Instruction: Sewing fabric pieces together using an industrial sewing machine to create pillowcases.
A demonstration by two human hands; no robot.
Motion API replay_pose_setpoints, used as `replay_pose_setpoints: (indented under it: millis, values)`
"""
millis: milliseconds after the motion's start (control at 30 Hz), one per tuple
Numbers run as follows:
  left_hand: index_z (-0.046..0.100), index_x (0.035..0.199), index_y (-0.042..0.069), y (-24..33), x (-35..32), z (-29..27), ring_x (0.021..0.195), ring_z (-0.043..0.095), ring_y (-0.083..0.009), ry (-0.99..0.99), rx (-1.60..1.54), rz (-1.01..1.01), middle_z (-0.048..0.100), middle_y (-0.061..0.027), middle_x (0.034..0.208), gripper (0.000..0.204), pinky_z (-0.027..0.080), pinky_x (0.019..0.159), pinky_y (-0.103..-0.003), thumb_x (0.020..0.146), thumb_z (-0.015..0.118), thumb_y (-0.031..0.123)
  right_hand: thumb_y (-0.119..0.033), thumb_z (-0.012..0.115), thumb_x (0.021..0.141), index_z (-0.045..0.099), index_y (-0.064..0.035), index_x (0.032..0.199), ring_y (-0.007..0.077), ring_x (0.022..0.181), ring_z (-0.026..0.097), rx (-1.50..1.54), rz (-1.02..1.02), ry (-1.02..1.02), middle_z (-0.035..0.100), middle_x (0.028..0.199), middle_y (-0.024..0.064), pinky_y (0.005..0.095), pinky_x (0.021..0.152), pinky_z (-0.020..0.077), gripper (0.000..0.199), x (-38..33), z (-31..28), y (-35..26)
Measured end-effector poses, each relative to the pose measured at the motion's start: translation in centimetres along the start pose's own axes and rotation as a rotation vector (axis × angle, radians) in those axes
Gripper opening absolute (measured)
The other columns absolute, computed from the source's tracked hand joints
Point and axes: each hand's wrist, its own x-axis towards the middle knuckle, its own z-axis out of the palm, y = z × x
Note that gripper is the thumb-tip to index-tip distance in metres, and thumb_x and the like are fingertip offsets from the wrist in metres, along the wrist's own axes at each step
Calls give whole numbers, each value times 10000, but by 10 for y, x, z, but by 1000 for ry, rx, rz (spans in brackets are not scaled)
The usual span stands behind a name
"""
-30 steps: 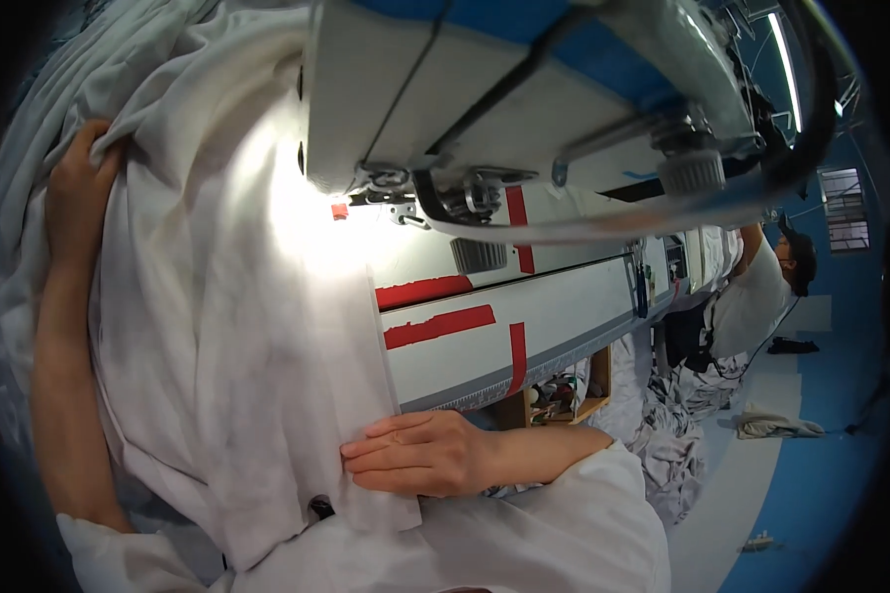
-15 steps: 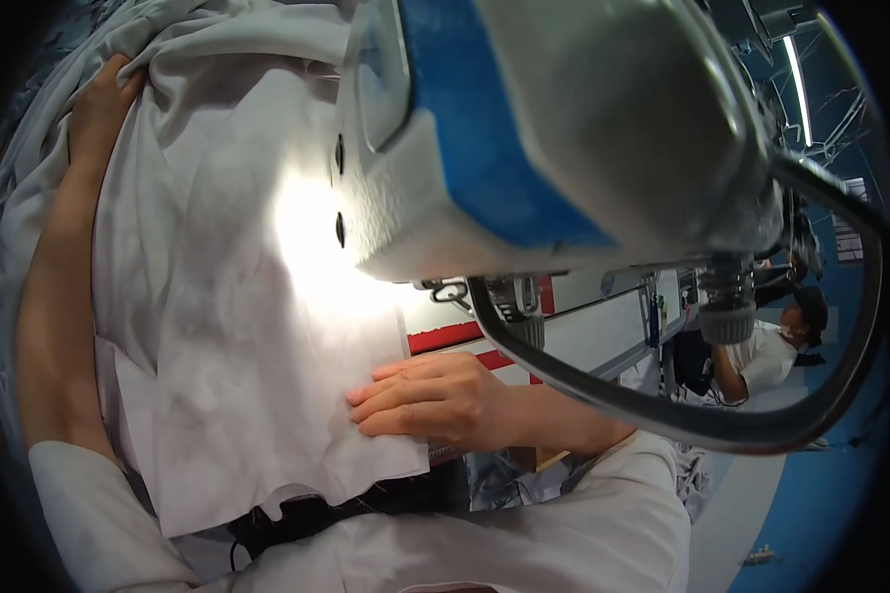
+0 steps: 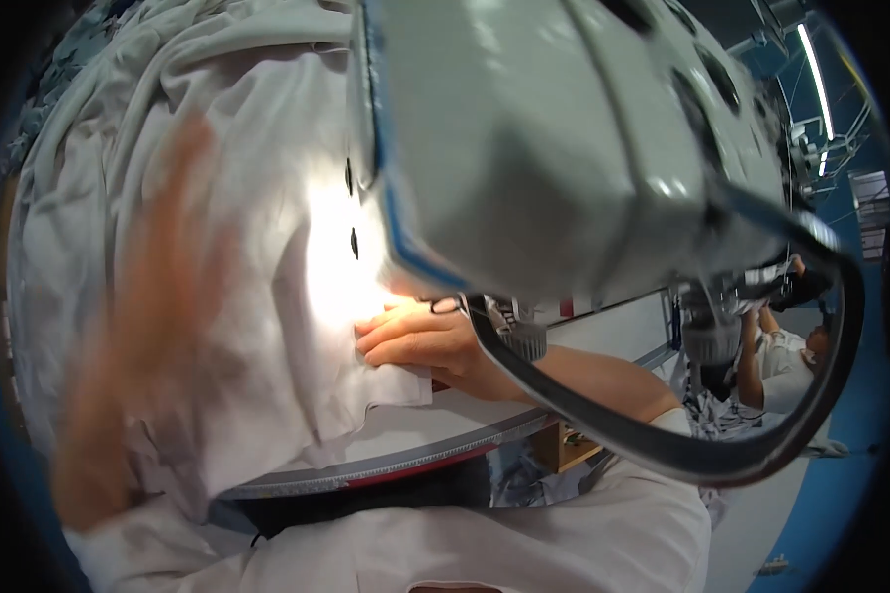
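A large white fabric (image 3: 218, 148) is spread over the sewing table and piles up at the far left. My right hand (image 3: 420, 341) rests on the fabric's near edge, just under the grey-white sewing machine head (image 3: 564, 148). Its fingers are curled and press the cloth down beside the brightly lit needle area. My left hand (image 3: 158, 296) is a motion-blurred shape over the left part of the fabric, with the fingers stretched out. Whether it touches the cloth cannot be told. The needle itself is hidden behind the machine head.
The table's rounded front edge (image 3: 405, 465) with a red stripe runs below the fabric. A black looped belt (image 3: 663, 445) hangs from the machine over my right forearm. Another person in white (image 3: 781, 366) works at the right, above a blue floor.
My left hand has left the far fabric edge and swept down toward me, now blurred. My right hand has slid forward to the lit spot under the machine head, and the view has moved closer.
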Motion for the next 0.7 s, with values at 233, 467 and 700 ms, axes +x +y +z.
replay_pose_setpoints:
  millis: [233, 467, 700]
  values:
    - [378, 1345, -60, -31, -120, -16, 1273, 431, -311, 225, -1091, -334, 402, -196, 1403, 463, 277, 1098, -416, 923, 459, 110, -60, 641, 687, 627, -150, 895, 172, 817, 592, -449, -38, 6, 553, 902, -17, 309, 637, 514, 227, 14, 3, -22]
    - [495, 1235, -62, 62, -77, 12, 1233, 456, -332, -284, -627, 336, 474, -187, 1326, 474, 332, 1055, -466, 840, 616, 170, -126, 622, 713, 615, -148, 913, 146, 782, 588, -643, -101, 76, 528, 855, -25, 292, 590, 511, 202, 2, 2, -22]
    - [515, 1242, -2, 43, -71, 18, 1252, 431, -292, -268, -228, 638, 496, -122, 1297, 715, 240, 1080, -556, 733, 678, 474, -106, 665, 659, 658, -134, 1005, 144, 818, 591, -664, -77, 91, 599, 1010, -64, 264, 636, 520, 347, -9, 4, -31]
